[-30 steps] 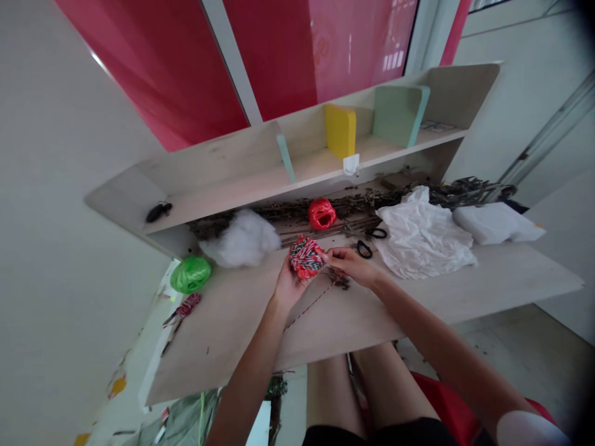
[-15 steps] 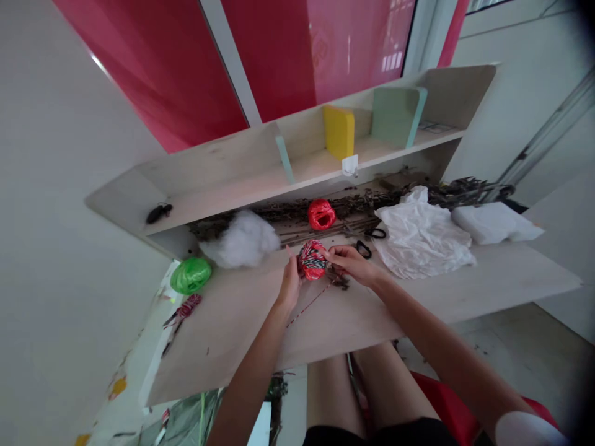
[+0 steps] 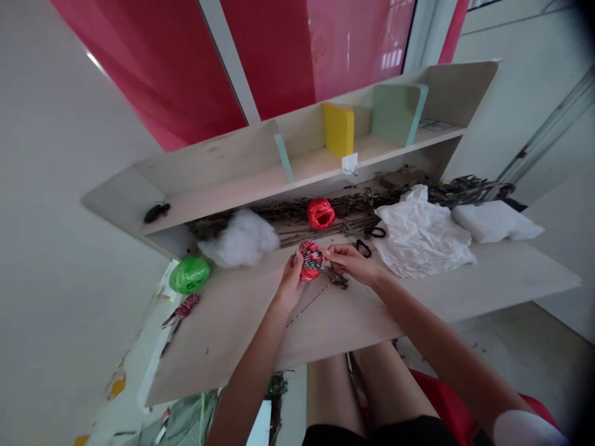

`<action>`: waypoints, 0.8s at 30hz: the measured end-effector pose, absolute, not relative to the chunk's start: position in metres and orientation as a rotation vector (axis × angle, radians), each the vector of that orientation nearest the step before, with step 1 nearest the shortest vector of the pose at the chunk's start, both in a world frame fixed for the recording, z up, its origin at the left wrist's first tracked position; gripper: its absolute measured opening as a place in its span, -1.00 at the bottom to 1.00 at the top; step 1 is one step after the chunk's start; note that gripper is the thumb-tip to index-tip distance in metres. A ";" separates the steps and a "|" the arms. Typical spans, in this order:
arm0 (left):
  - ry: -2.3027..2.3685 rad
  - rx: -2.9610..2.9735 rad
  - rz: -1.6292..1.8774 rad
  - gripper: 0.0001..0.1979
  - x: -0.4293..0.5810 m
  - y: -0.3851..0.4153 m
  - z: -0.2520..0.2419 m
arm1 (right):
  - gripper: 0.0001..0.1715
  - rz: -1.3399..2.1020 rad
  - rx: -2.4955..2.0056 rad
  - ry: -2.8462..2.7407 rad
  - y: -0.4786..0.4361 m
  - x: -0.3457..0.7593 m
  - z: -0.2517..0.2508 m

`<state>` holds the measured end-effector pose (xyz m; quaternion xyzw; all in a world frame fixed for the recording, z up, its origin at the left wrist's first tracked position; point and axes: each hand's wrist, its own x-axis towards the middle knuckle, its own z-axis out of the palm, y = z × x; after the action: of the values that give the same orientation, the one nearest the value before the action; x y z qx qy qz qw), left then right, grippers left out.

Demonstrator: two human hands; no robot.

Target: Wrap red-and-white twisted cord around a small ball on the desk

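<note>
Striped string (image 3: 310, 261), scissors (image 3: 358, 246), white fluff (image 3: 246, 240) and dried stems (image 3: 365, 199) mark a shelf-backed worktop (image 3: 223, 322) as an indoor craft corner.

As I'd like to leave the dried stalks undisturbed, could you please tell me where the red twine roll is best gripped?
I would grip the red twine roll by its rounded outer sides, thumb and fingers opposed, coming from the near side. Its hollow opening faces that way, while dried stalks lie behind it, so reaching in from the back looks likelier to disturb them.
</note>
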<state>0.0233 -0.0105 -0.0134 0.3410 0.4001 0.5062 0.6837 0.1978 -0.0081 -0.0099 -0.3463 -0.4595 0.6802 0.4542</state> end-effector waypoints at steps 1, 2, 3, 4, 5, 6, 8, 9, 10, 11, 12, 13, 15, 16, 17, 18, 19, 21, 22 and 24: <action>0.882 0.764 1.133 -0.46 0.023 -0.010 -0.014 | -0.48 1.678 -0.857 -1.131 -0.008 0.198 -0.010; 0.870 0.762 1.133 -0.47 0.023 -0.010 -0.015 | -0.47 1.678 -0.861 -1.130 -0.008 0.198 -0.011; 0.859 0.758 1.134 -0.48 0.023 -0.010 -0.016 | -0.47 1.678 -0.865 -1.134 -0.008 0.198 -0.011; 0.849 0.753 1.133 -0.49 0.022 -0.010 -0.017 | -0.47 1.677 -0.869 -1.142 -0.007 0.198 -0.012; 0.838 0.746 1.133 -0.50 0.022 -0.010 -0.018 | -0.47 1.672 -0.876 -1.154 -0.007 0.198 -0.012; 0.826 0.739 1.131 -0.51 0.022 -0.009 -0.018 | -0.46 1.662 -0.885 -1.167 -0.007 0.197 -0.013; 0.800 0.719 1.116 -0.51 0.023 -0.009 -0.017 | -0.45 1.641 -0.910 -1.198 -0.007 0.196 -0.013; 0.789 0.709 1.104 -0.51 0.024 -0.009 -0.016 | -0.44 1.634 -0.921 -1.213 -0.008 0.195 -0.013; 0.779 0.701 1.091 -0.50 0.025 -0.009 -0.015 | -0.43 1.630 -0.930 -1.225 -0.008 0.195 -0.013; 0.769 0.701 1.073 -0.49 0.026 -0.010 -0.014 | -0.43 1.628 -0.935 -1.233 -0.009 0.194 -0.013; 0.760 0.715 1.056 -0.47 0.027 -0.010 -0.014 | -0.43 1.627 -0.938 -1.241 -0.009 0.194 -0.013; 0.759 0.743 1.048 -0.45 0.028 -0.011 -0.014 | -0.43 1.623 -0.938 -1.247 -0.010 0.194 -0.013; 0.800 0.852 1.065 -0.40 0.030 -0.012 -0.016 | -0.43 1.601 -0.932 -1.245 -0.009 0.195 -0.013; 0.843 0.928 1.085 -0.39 0.030 -0.012 -0.017 | -0.43 1.583 -0.928 -1.236 -0.009 0.195 -0.013; 0.896 1.006 1.110 -0.39 0.030 -0.013 -0.018 | -0.43 1.564 -0.923 -1.221 -0.008 0.196 -0.013; 0.947 1.077 1.137 -0.39 0.029 -0.013 -0.019 | -0.43 1.546 -0.920 -1.203 -0.007 0.196 -0.014; 0.989 1.133 1.168 -0.40 0.029 -0.014 -0.020 | -0.43 1.529 -0.921 -1.188 -0.007 0.196 -0.014; 1.029 1.184 1.217 -0.41 0.028 -0.015 -0.020 | -0.43 1.503 -0.936 -1.176 -0.006 0.196 -0.015; 1.029 1.183 1.226 -0.41 0.028 -0.015 -0.019 | -0.43 1.495 -0.945 -1.182 -0.006 0.195 -0.015; 1.013 1.182 1.207 -0.42 0.028 -0.015 -0.017 | -0.42 1.474 -0.966 -1.217 -0.006 0.194 -0.015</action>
<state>0.0279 -0.0152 -0.0175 0.5000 0.4285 0.5107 0.5529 0.1943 -0.0065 -0.0152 -0.3959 -0.4987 0.6039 0.4795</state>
